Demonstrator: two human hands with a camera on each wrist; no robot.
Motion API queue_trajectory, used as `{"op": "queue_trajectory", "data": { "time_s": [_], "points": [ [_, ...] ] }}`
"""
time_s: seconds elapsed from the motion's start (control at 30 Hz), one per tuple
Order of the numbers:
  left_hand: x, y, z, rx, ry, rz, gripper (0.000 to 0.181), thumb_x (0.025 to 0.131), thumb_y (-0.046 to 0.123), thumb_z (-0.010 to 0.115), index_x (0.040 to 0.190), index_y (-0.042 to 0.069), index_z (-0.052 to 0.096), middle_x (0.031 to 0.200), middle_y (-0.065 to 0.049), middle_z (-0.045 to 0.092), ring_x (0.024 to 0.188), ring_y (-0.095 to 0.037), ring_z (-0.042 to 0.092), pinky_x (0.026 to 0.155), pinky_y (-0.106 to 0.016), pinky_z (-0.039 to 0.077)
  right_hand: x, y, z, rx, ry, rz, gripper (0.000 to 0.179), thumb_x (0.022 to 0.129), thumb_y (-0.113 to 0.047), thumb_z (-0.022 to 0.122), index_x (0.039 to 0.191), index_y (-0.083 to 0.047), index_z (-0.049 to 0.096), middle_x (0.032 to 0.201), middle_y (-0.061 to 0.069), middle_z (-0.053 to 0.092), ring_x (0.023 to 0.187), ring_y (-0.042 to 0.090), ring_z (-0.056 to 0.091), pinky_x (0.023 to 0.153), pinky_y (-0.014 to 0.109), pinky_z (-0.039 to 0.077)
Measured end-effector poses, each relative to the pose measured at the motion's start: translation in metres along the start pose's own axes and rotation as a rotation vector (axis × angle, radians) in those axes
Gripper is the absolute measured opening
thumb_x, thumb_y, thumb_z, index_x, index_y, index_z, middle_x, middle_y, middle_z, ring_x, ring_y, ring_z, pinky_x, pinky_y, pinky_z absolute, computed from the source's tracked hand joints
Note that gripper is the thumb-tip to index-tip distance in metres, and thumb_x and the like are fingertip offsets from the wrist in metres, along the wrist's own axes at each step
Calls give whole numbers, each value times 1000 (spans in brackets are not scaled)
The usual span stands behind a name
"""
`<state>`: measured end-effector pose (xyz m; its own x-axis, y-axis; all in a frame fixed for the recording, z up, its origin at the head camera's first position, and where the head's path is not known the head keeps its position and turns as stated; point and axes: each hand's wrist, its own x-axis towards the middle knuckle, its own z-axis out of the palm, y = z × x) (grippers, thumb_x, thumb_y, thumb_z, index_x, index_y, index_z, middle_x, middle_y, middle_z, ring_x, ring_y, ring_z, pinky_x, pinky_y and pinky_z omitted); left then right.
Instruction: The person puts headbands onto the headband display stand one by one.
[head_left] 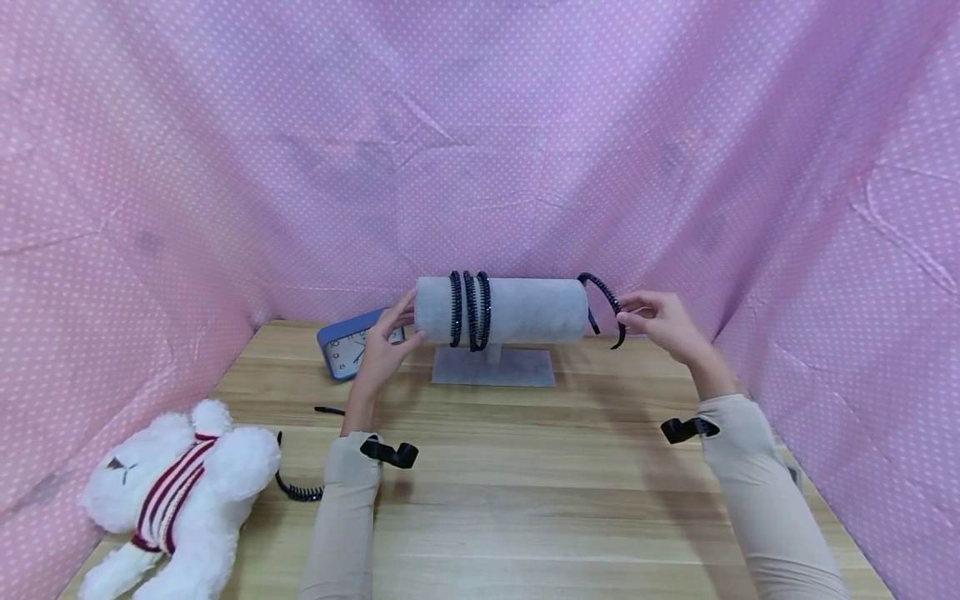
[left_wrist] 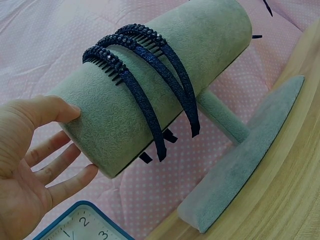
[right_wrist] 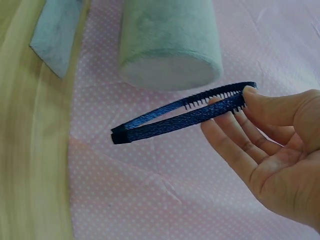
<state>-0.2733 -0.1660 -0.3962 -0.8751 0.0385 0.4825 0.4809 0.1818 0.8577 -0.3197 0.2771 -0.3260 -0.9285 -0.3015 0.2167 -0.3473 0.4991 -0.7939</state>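
Observation:
A grey velvet display roll [head_left: 536,310] lies level on a post above its flat base [head_left: 517,368]. Three dark beaded headbands [head_left: 471,310] with inner comb teeth hang over its left half. At the roll's left end, my left hand [head_left: 386,346] touches the edge with thumb and spread fingers, fairly straight in the left wrist view. Just off the right end, my right hand [head_left: 663,323] pinches another headband [right_wrist: 175,120] between thumb and fingers. Its free tips point away from my palm, and a gap separates it from the roll's end face in the right wrist view.
Behind my left hand a blue clock [head_left: 347,350] leans on the wooden table [head_left: 525,475]. A white plush bear [head_left: 187,492] with a red-striped garment lies front left. Beside it another headband [head_left: 300,493] is partly hidden by my left arm. Pink dotted cloth [head_left: 495,150] surrounds the table.

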Motion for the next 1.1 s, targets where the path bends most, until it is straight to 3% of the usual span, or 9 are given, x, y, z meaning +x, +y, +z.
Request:
{"op": "queue_trajectory", "data": {
  "time_s": [0.13,0.2,0.37,0.43,0.67,0.9,1.1],
  "points": [
    [0,0,-1,1,-2,-19,67,93,-6,68,154,6,44,142,-28,50,130,-44,51,98,-27,54,3,4,9,25,33,-36,32,97,0,64,123,18,61,109,34,67,81,-3,67,76,26,63],
    [2,-10,-1,2,1,-23,67,94,-3,69,155,12,45,143,-24,50,130,-41,52,96,-29,56,4,7,12,40,40,-53,32,97,1,65,123,18,61,107,32,67,80,-2,67,74,24,62],
    [2,-12,-1,-5,-3,-29,67,95,-2,68,156,12,44,143,-23,50,130,-41,52,88,-18,55,6,8,21,69,42,-65,31,96,3,65,122,19,61,107,37,65,79,-2,67,70,17,60],
    [1,-3,0,-7,-6,-33,67,94,-5,67,155,6,42,143,-26,49,131,-44,51,89,-17,53,6,8,24,76,38,-58,31,96,3,65,122,19,61,107,36,65,79,-2,67,71,17,60],
    [1,-4,-1,7,1,-7,67,92,-8,68,154,3,44,141,-29,51,128,-44,53,94,-16,53,8,8,31,74,25,-36,33,97,1,65,124,18,59,109,35,65,80,-4,67,72,18,60],
    [6,-31,-1,-20,13,-53,70,94,-2,69,156,16,44,145,-23,49,132,-41,51,87,-13,54,12,7,34,58,24,-17,34,97,-2,66,125,15,61,112,36,65,84,-2,68,73,17,60],
    [6,-33,-2,-14,16,-52,69,94,4,71,154,26,46,144,-16,52,130,-34,54,87,-14,55,17,4,37,53,13,-5,35,98,-5,67,127,13,62,115,36,66,87,3,69,74,18,60]
  ]
}}
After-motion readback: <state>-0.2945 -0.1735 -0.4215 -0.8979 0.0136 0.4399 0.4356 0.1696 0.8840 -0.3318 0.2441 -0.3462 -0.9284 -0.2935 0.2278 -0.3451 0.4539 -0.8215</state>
